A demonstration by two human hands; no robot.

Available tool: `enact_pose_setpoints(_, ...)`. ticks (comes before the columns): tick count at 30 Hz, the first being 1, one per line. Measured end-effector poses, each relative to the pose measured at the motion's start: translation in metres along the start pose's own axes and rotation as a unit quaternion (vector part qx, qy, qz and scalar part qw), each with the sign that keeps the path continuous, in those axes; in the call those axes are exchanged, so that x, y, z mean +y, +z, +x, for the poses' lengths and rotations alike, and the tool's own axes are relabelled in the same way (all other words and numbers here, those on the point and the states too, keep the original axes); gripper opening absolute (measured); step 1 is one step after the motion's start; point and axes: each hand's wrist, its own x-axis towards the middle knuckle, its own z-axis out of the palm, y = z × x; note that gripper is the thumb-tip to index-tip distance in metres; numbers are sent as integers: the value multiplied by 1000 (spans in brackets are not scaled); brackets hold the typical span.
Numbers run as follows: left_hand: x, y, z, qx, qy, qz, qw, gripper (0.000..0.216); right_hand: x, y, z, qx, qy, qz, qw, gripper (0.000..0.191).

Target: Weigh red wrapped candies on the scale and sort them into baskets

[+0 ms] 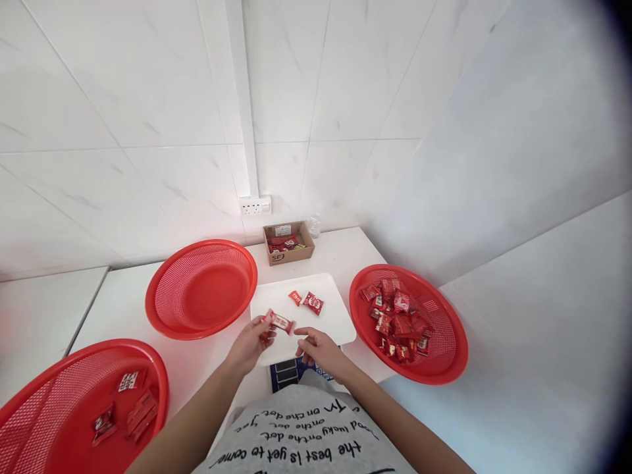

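My left hand (251,342) pinches a long red snack bar wrapper (280,322) over the near edge of a white tray (336,316) that sits on a scale (286,375). My right hand (318,347) hovers just right of it, fingers loosely curled, holding nothing that I can see. Two small red packets (307,300) lie on the tray's middle. To the right, a red basket (444,355) holds several red packets (397,319).
An empty red basket (202,289) stands left of the tray. Another red basket (59,401) at the near left holds a few red packets. A small cardboard box (288,242) with packets sits by the wall under a socket (255,207).
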Motion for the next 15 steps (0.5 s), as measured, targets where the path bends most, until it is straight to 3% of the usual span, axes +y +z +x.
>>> enact_pose_setpoints(3,34,-18,8,90,40,-98,990,7,9,-12,7,74,-20,-77,994,32)
enact_pose_setpoints(5,55,-29,10,123,71,-132,981,15,14,-23,14,136,-62,-162,975,31)
enact_pose_setpoints(9,67,-34,8,101,54,-113,987,23,18,-42,29,207,-119,-334,912,35)
enact_pose_setpoints(11,57,-25,10,56,45,13,997,27,16,-48,37,222,-120,-408,877,38)
enact_pose_setpoints(13,40,-11,17,7,95,241,966,32,13,-50,44,221,-102,-463,852,40)
enact_pose_setpoints(14,32,-3,22,-21,140,380,914,33,12,-50,47,216,-91,-482,844,41)
enact_pose_setpoints(15,24,5,29,-35,186,510,839,31,10,-50,49,210,-82,-496,838,42)
